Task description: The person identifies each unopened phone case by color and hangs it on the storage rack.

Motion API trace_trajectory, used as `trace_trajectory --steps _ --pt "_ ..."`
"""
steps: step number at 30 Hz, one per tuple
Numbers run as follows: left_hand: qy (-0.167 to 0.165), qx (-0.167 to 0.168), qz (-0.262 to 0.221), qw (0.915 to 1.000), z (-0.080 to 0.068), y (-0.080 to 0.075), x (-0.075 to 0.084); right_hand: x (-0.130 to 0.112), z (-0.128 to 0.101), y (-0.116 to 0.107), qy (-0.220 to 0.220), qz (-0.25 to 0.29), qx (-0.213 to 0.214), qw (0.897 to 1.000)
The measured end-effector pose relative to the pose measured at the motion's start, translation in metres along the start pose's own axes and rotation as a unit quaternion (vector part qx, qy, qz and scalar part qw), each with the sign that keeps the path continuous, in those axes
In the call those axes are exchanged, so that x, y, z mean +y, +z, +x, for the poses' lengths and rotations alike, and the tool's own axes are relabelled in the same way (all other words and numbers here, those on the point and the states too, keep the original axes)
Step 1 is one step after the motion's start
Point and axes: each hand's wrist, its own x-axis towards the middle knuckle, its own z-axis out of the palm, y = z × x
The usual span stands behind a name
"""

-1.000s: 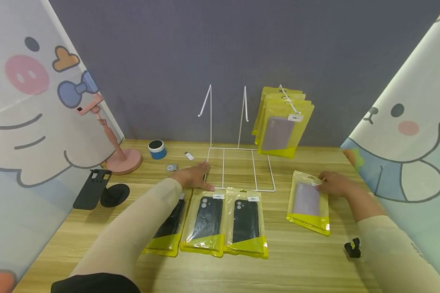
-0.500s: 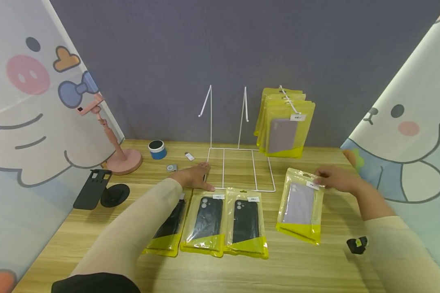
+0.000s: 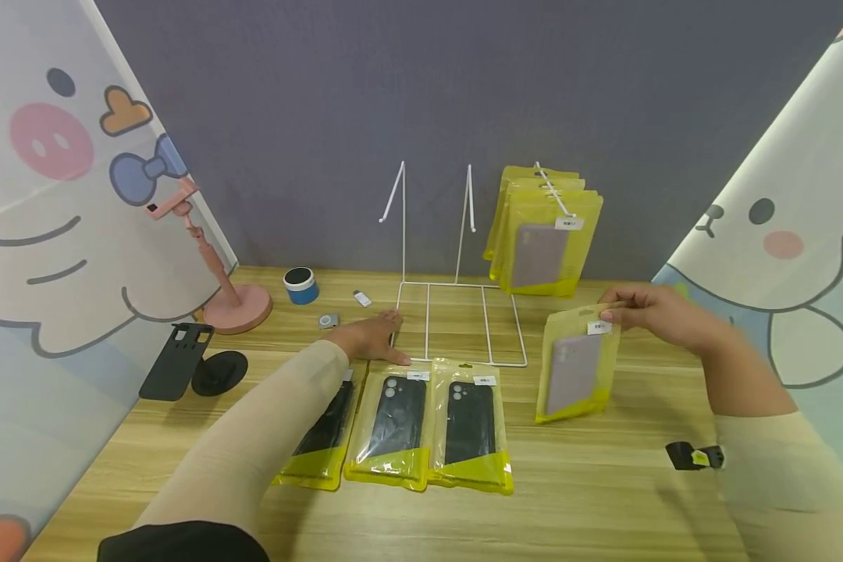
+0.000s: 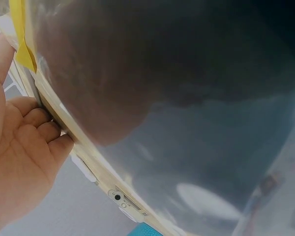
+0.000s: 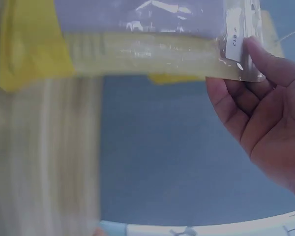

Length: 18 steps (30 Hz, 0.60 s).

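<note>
My right hand [image 3: 663, 314] pinches the top right corner of a clear-and-yellow bag [image 3: 576, 367] holding a lilac phone case. In the right wrist view, the thumb [image 5: 270, 61] lies by the bag's white label. The bag is raised off the wooden table, nearly upright. My left hand [image 3: 368, 338] rests at the front left corner of a white wire display rack [image 3: 457, 285], thumb spread from the fingers. A bagged dark phone case [image 4: 196, 123] fills most of the left wrist view. Several lilac-case bags [image 3: 544, 250] hang on the rack's right hook.
Black-case bags [image 3: 400, 425] lie in a row before the rack. At left stand a pink phone stand [image 3: 235, 308], a dark phone holder [image 3: 176, 363] and a blue jar [image 3: 300, 286]. A small black clip [image 3: 691, 456] shows by the right sleeve.
My right hand has lifted the lilac-case bag off the table and tilted it toward upright. The left hand stays at the rack's corner. The hanging bags have swayed slightly.
</note>
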Motion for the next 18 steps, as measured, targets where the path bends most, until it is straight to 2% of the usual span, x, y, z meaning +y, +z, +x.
trace_trajectory --steps 9,15,18 --pt "0.001 -0.001 0.004 1.0 -0.002 0.0 0.0 -0.048 0.008 -0.016 0.003 -0.046 0.08 0.996" --pt "0.0 0.0 -0.001 1.0 -0.002 -0.001 0.001 -0.068 0.019 -0.024 -0.029 -0.017 0.137 0.99" --pt "0.0 -0.002 -0.002 1.0 -0.002 -0.001 0.001 -0.074 0.025 -0.026 -0.032 -0.006 0.172 0.985"
